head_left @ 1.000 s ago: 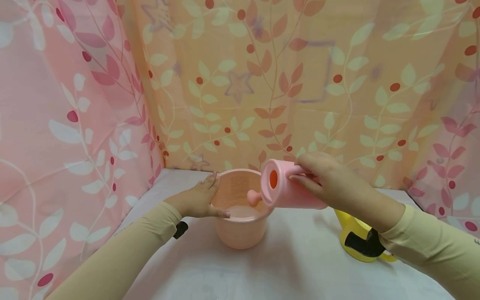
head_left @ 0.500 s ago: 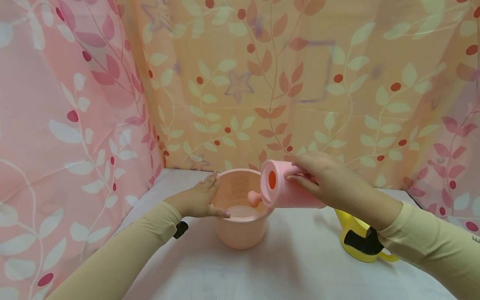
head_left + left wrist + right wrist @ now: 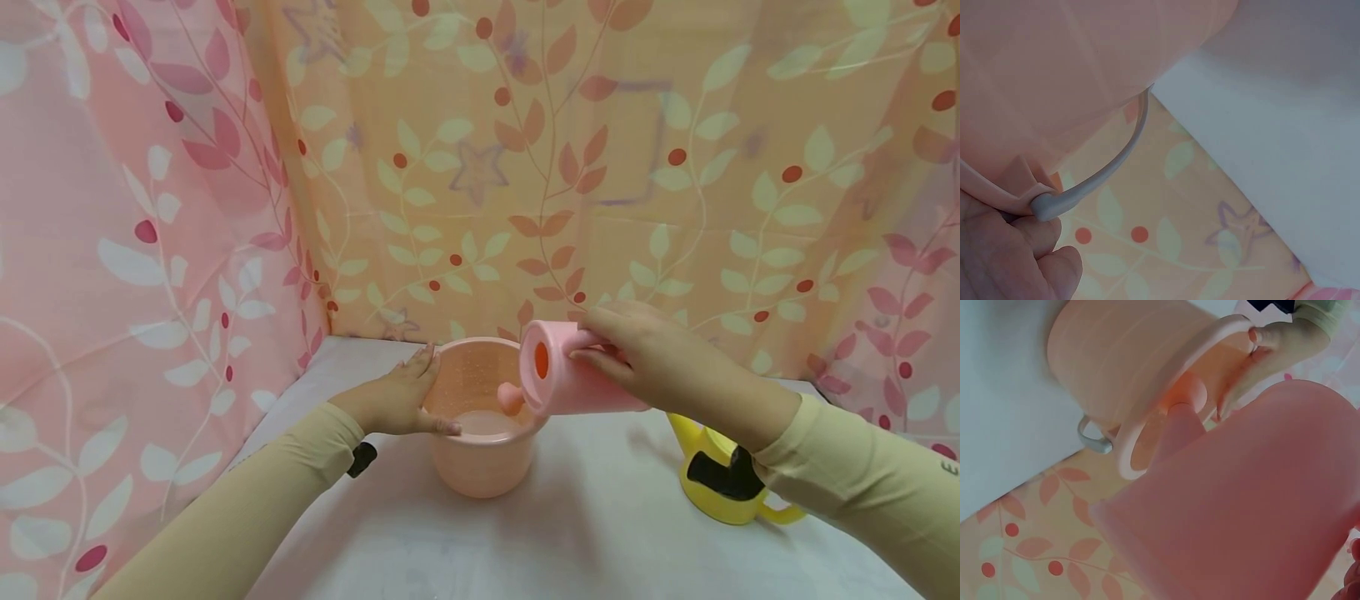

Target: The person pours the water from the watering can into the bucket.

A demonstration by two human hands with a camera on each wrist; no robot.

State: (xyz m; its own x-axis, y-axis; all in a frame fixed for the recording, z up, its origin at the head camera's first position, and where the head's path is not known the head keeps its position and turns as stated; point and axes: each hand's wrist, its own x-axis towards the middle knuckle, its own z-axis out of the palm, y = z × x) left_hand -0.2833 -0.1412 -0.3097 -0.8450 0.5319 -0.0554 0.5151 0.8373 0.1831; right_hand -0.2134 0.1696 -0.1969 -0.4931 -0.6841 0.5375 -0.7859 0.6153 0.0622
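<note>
A peach bucket (image 3: 483,471) stands upright on the white surface. My left hand (image 3: 397,396) rests on its left rim with fingers stretched out and the thumb along the near side. In the left wrist view, fingertips (image 3: 1063,265) lie by the grey bucket handle (image 3: 1100,178). My right hand (image 3: 637,342) grips a pink watering can (image 3: 592,387) by its handle. The can is tipped on its side, and its spout's round rose (image 3: 510,398) points into the bucket. An orange-red opening (image 3: 542,360) shows in the can's end. Whether water flows cannot be told.
A yellow watering can (image 3: 708,467) with a black patch stands to the right, partly behind my right forearm. The white surface (image 3: 622,533) extends in front of the bucket. Leaf-patterned cloth (image 3: 480,208) hangs at the back and sides.
My right hand has shifted slightly left, and the pink can has turned a little with it. More of the yellow can's handle shows. The left hand and bucket have stayed put.
</note>
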